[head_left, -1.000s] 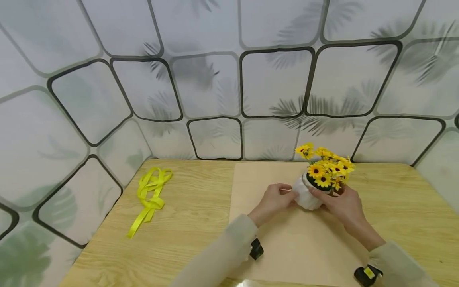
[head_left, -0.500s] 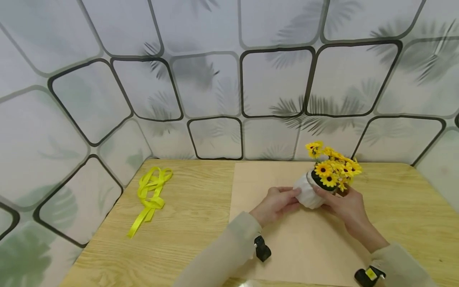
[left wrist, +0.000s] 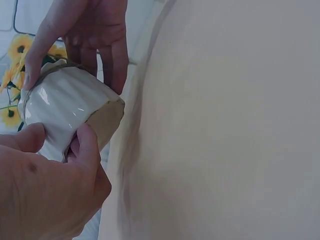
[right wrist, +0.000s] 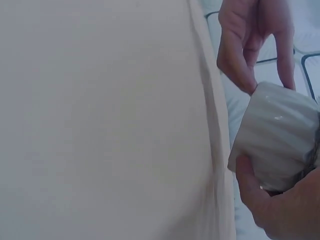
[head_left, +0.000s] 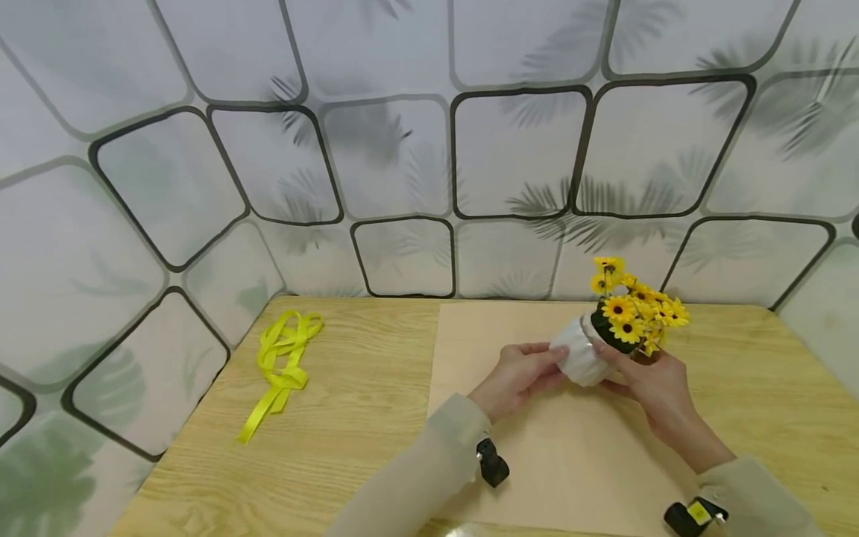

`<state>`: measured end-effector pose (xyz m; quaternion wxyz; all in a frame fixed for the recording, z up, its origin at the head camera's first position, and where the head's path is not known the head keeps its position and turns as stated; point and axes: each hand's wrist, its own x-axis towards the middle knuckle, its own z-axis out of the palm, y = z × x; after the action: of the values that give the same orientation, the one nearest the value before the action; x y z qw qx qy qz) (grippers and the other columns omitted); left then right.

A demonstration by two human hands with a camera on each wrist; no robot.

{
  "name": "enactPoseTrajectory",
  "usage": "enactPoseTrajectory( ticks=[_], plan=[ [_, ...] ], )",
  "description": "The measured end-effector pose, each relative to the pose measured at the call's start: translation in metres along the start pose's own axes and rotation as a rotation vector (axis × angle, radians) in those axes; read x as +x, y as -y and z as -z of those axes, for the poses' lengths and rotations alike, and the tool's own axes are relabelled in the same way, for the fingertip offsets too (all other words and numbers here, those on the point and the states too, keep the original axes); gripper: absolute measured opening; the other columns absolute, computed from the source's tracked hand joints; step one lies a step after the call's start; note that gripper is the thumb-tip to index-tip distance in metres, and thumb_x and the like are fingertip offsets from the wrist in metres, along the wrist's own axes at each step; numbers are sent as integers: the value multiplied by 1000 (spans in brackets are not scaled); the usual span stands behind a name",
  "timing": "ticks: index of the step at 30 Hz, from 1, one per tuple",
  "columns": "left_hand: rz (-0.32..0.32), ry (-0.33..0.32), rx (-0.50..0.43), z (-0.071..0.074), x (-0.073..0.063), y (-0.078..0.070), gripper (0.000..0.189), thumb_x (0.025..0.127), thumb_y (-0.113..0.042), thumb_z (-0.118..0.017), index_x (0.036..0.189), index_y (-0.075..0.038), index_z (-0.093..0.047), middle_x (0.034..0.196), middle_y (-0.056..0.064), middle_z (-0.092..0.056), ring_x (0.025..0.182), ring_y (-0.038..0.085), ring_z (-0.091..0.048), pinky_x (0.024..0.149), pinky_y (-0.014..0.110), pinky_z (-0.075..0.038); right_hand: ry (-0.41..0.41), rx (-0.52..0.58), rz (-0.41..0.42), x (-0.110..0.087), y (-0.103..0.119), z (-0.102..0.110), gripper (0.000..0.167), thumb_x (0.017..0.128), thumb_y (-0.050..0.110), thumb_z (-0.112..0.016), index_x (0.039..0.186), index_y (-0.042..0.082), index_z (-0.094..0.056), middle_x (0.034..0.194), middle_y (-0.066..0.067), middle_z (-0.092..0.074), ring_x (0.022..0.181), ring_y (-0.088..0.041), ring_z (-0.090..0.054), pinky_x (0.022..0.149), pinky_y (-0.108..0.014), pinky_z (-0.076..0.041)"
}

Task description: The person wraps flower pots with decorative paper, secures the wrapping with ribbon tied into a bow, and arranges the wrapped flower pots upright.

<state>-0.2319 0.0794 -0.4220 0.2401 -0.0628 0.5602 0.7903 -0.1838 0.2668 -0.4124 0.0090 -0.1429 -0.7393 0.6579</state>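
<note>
A white fluted flower pot (head_left: 585, 356) with yellow artificial flowers (head_left: 634, 307) is held tilted, its blooms leaning to the right. My left hand (head_left: 520, 377) pinches the pot's lower left side between thumb and fingers. Near the rim, my right hand (head_left: 654, 388) grips the other side, its thumb across the front. A thin cord (left wrist: 37, 82) circles the pot's neck in the left wrist view, where the pale underside (left wrist: 107, 120) also shows. From the right wrist, the glossy pot wall (right wrist: 275, 130) appears between both hands, with the flowers out of frame.
Beneath the hands lies a beige sheet (head_left: 537, 477) on the wood-grain table (head_left: 362, 388). A loosely looped yellow ribbon (head_left: 285, 365) lies at the left. Patterned curtain-like walls (head_left: 403, 164) stand behind the table and along its left side.
Both hands have shifted the pot slightly to the right and tipped it further, so the flowers sit farther right. The ribbon has stayed in place.
</note>
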Motion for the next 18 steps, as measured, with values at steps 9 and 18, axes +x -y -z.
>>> enactPoseTrajectory(
  ticks=[9, 18],
  plan=[
    [-19, 19, -31, 1, -3, -8, 35, 91, -11, -78, 121, -2, -61, 108, 13, -71, 98, 23, -74, 96, 39, -59, 52, 334, -120, -7, 5, -5, 68, 93, 31, -76, 148, 22, -37, 109, 22, -61, 93, 2, -67, 84, -33, -63],
    [-25, -9, -5, -1, -5, -13, 35, 89, -13, -81, 117, -5, -63, 105, 11, -70, 89, 19, -71, 76, 27, -61, 98, 596, -197, -12, 6, -6, 34, 95, 21, -73, 124, 21, -54, 99, 12, -71, 92, -10, -73, 86, -36, -63]
  ],
)
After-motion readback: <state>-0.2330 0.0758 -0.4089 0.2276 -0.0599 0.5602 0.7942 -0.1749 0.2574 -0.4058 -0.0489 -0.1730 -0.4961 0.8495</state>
